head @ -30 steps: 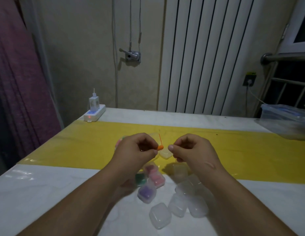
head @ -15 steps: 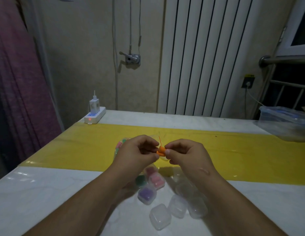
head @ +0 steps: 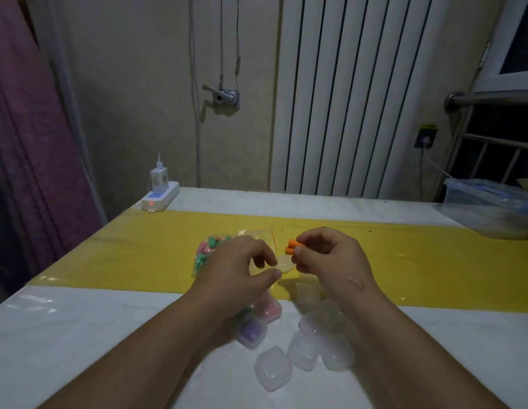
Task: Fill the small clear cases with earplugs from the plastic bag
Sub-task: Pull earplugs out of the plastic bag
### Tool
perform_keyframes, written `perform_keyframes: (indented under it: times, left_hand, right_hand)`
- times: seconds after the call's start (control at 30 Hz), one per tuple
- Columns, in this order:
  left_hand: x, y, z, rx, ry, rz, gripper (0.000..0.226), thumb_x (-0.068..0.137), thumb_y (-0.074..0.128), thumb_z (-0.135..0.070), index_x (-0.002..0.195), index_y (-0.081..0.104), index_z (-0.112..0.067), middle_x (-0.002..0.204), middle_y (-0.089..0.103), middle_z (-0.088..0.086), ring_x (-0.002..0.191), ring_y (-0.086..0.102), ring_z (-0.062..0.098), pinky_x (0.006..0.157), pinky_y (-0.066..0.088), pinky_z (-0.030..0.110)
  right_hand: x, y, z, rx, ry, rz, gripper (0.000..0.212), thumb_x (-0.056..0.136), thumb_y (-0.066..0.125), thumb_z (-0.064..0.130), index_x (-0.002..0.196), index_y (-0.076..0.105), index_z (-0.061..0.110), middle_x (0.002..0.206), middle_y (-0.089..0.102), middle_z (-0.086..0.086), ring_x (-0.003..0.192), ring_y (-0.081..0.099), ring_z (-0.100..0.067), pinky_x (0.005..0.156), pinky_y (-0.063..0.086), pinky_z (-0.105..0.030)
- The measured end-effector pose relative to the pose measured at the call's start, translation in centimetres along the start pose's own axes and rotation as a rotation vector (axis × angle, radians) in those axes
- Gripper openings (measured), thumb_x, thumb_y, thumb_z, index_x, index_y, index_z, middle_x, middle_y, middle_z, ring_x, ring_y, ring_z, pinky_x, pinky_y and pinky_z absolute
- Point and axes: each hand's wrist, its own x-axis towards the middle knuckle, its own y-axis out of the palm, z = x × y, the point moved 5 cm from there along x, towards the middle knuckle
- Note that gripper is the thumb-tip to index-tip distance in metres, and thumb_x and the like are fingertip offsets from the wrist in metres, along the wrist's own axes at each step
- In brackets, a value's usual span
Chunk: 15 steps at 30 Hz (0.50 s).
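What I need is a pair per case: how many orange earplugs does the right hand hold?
2 orange earplugs, pinched in the right hand: one above, one just below it. Others may be hidden in the plastic bag behind the left hand.

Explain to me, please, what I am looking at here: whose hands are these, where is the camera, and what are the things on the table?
There is no machine; a person works with two bare hands. The single camera sits on the person's head and looks forward and down, so the arms reach in from the bottom of the picture.

The right hand pinches two orange earplugs at its fingertips. The left hand holds a small clear case just below them; whether its lid is open I cannot tell.

Behind the left hand lies the plastic bag of coloured earplugs, on a yellow strip across the white table. Nearer the person sit filled cases, pink and purple, and empty cases beside them.
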Motion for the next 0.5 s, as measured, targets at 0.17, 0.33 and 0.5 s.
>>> perform_keyframes:
  times: [0.17, 0.33, 0.5]
  left_hand:
    - [-0.9, 1.9, -1.9, 0.186, 0.202, 0.276, 0.032, 0.074, 0.068, -0.063, 0.082, 0.074, -0.032, 0.08, 0.06, -0.014, 0.086, 0.047, 0.001, 0.076, 0.043, 0.026]
    - [-1.6, 3.1, -2.6, 0.289, 0.326, 0.461, 0.041, 0.071, 0.066, -0.068, 0.091, 0.077, -0.034, 0.08, 0.055, -0.014, 0.09, 0.042, 0.003, 0.083, 0.035, 0.027]
    - [-1.9, 3.5, -2.2, 0.216, 0.314, 0.594, 0.028, 0.077, 0.072, -0.053, 0.096, 0.072, -0.032, 0.086, 0.053, -0.015, 0.093, 0.038, -0.002, 0.089, 0.035, 0.028]
  right_hand:
    - [0.4, -0.3, -0.7, -0.064, 0.017, -0.04, 0.012, 0.083, 0.069, 0.001, 0.086, 0.069, 0.012, 0.074, 0.074, -0.006, 0.074, 0.072, -0.027, 0.076, 0.06, -0.049]
    - [0.4, -0.2, -0.8, -0.081, 0.028, -0.047, 0.015, 0.082, 0.07, 0.002, 0.084, 0.068, 0.017, 0.076, 0.074, -0.004, 0.076, 0.072, -0.03, 0.076, 0.059, -0.052]
    - [0.2, -0.1, -0.6, -0.072, 0.027, -0.045, 0.015, 0.082, 0.069, 0.001, 0.083, 0.067, 0.016, 0.072, 0.073, 0.0, 0.076, 0.072, -0.028, 0.076, 0.06, -0.049]
